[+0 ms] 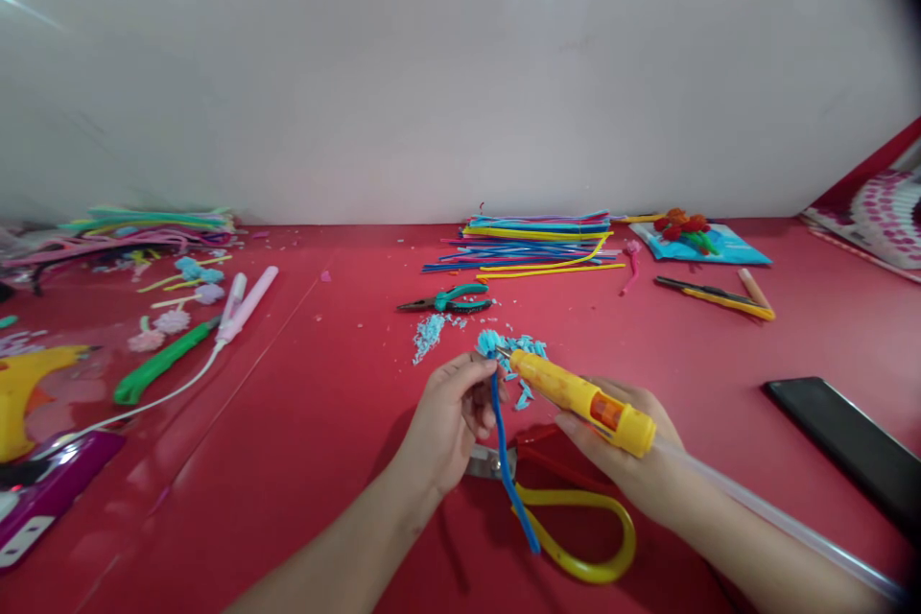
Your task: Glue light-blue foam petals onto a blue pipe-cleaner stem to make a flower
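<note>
My left hand [460,398] pinches a blue pipe cleaner [504,446] whose lower end hangs toward me. At its top sits a fluffy light-blue tuft [489,342]. My right hand [625,441] grips a yellow glue gun [576,393], with a clear glue stick [777,516] running out of its back along my forearm. The metal nozzle meets or nearly meets the tuft; I cannot tell which. Below my hands lie scissors with red and yellow handles [586,537], partly covered by the pipe cleaner. Cut light-blue bits [529,345] are scattered just behind the nozzle.
Pliers [453,299] and a heap of blue fluff [429,334] lie ahead. Behind them is a bundle of pipe cleaners [532,245]. On the right are a utility knife [716,297] and a phone [849,441]; on the left, a green cutter [165,363] and another yellow glue gun [33,393].
</note>
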Available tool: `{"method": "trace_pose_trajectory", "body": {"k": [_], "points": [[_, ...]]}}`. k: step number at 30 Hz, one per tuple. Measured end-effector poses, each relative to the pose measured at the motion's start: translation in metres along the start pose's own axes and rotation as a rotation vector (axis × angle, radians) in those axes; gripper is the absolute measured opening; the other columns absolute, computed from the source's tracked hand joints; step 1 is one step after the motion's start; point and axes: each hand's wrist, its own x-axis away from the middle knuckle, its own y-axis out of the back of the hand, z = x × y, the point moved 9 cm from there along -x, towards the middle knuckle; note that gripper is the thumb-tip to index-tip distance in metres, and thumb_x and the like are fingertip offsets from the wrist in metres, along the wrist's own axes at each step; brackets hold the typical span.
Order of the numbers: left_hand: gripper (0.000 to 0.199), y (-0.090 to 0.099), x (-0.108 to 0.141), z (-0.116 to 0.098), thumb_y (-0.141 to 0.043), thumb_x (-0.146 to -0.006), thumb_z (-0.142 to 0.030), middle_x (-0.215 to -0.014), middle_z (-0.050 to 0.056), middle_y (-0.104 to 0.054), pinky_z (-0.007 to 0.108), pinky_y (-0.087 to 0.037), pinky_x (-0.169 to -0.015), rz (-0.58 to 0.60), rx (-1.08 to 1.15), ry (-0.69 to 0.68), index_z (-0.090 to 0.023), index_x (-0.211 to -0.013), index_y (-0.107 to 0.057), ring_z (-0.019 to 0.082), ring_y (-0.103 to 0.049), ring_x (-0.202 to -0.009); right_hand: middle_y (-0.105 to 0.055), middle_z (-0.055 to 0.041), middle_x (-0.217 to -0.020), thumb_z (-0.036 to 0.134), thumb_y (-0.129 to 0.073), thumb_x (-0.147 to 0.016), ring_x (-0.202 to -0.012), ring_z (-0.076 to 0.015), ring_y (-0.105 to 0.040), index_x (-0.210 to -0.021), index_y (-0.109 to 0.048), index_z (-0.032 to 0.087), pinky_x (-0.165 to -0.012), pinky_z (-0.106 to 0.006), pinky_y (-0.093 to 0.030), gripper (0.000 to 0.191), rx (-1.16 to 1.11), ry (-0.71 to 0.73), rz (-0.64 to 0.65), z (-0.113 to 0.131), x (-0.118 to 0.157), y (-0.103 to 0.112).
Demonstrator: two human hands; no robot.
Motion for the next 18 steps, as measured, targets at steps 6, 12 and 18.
{"method": "trace_pose_trajectory", "body": {"k": [6, 12, 18], "points": [[0.015, -0.0003, -0.0002, -0.0007, -0.059, -0.076, -0.025, -0.053, -0.004, -0.057, 0.011, -0.028, -0.029, 0.005, -0.004, -0.004, -0.014, -0.066, -0.055, 0.001, -0.041, -0.031, -0.042, 0.0028, -0.053, 0.043, -0.048, -0.084, -0.046, -0.0097, -0.038, -0.06, -0.042, 0.02, -0.045, -0.023, -0.03, 0.034, 0.039, 0.015, -0.003, 0.0016, -0.0003, -0.0006], [0.014, -0.0001, -0.0008, 0.001, -0.059, -0.076, -0.026, -0.054, -0.004, -0.058, 0.012, -0.028, -0.029, -0.001, -0.007, 0.015, -0.014, -0.069, -0.056, 0.001, -0.041, -0.032, -0.046, 0.0016, -0.054, 0.045, -0.047, -0.084, -0.046, -0.0108, -0.041, -0.062, -0.047, 0.019, -0.046, -0.024, -0.032, 0.033, 0.034, 0.006, 0.007, 0.0, 0.0002, -0.0018], [0.015, 0.0001, 0.0002, 0.0005, -0.057, -0.077, -0.024, -0.052, -0.004, -0.057, 0.011, -0.028, -0.029, -0.013, -0.007, 0.015, -0.014, -0.066, -0.054, 0.002, -0.04, -0.031, -0.044, 0.0025, -0.053, 0.044, -0.048, -0.083, -0.046, -0.0102, -0.04, -0.061, -0.045, 0.02, -0.045, -0.024, -0.032, 0.033, 0.029, 0.004, 0.015, -0.0024, 0.0005, -0.0028]]}}
